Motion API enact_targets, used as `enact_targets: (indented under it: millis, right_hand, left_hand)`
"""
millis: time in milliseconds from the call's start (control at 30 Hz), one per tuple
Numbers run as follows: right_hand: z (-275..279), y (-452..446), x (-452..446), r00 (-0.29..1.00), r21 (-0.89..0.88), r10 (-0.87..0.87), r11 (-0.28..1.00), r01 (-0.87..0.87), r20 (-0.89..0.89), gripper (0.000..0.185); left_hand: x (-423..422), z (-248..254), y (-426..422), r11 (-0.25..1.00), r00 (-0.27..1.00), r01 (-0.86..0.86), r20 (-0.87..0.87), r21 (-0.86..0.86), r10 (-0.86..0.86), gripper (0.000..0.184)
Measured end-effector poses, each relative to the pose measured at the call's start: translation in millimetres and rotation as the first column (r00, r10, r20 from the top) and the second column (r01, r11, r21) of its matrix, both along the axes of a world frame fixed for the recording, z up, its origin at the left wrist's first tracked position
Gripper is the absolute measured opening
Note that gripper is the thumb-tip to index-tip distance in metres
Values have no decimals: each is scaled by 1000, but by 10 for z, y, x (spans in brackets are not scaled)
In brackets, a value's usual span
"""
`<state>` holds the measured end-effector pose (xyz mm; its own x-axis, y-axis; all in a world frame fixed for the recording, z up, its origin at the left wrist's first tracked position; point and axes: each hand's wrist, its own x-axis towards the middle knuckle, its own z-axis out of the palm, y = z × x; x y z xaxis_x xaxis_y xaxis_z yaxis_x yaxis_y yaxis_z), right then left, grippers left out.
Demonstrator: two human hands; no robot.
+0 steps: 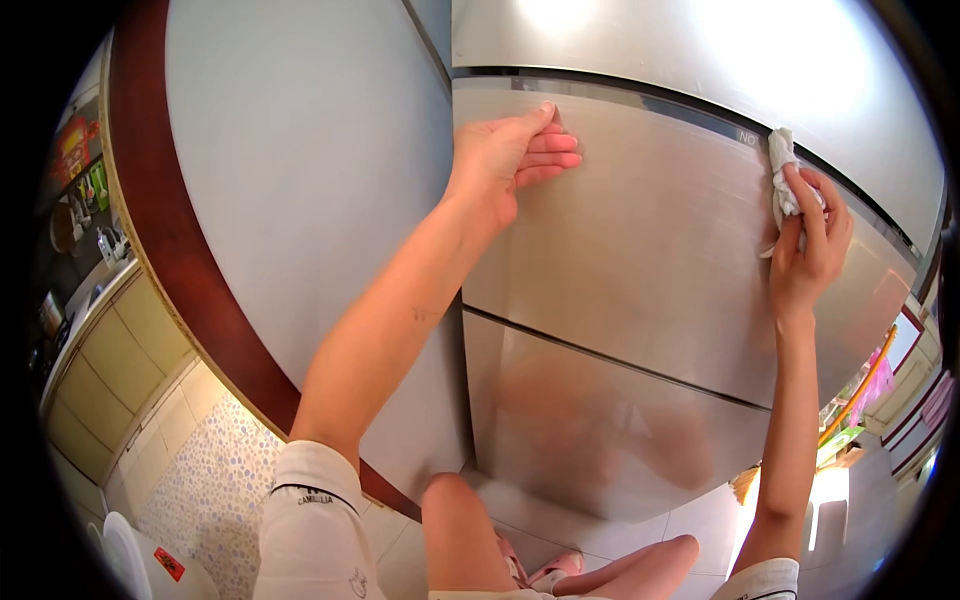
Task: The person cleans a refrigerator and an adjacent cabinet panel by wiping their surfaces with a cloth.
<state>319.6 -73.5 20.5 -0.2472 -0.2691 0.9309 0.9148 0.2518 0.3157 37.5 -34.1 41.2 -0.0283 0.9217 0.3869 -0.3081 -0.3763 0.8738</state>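
Note:
A stainless-steel refrigerator (620,230) fills the middle of the head view, with dark seams between its doors. My right hand (815,230) grips a crumpled white cloth (783,175) against the top edge of the middle door, near the right side. My left hand (510,155) is at the upper left of that same door, its thumb up and its fingers partly curled and apart from the thumb. No object shows in it. Whether its fingertips touch the steel, I cannot tell.
A pale panel (300,180) with a dark red edge (190,200) stands left of the refrigerator. Farther left is a kitchen counter (120,350). A white bin (150,560) sits at lower left. A yellow-handled broom (860,385) leans at right. My knees are close below.

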Motion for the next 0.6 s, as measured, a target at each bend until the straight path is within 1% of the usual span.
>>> enact_targets:
  millis: [67, 167, 267, 400, 467, 600]
  right_hand:
    - [5, 3, -16, 1000, 5, 7, 1000, -7, -3, 42]
    - [2, -15, -38, 1000, -8, 14, 1000, -14, -6, 43]
    - [-4, -22, 17, 1000, -5, 21, 1000, -22, -13, 44]
    - [-4, -12, 10, 1000, -5, 24, 1000, -24, -13, 44]
    - [-7, -55, 130, 1000, -5, 29, 1000, -29, -10, 44]
    - [-13, -79, 204, 999, 8, 43, 999, -43, -18, 44]
  left_hand:
    - [-6, 85, -12, 1000, 1000, -9, 1, 14, 9, 25]
    - [-41, 135, 4, 1000, 999, 24, 23, 13, -25, 24]
    - [43, 13, -30, 1000, 1000, 11, -18, -16, -12, 25]
    - [31, 100, -5, 999, 999, 39, 26, 8, -39, 24]
    - [160, 132, -56, 998, 997, 55, 54, 27, -56, 24]
    - [239, 64, -112, 999, 999, 49, -10, 6, -49, 24]
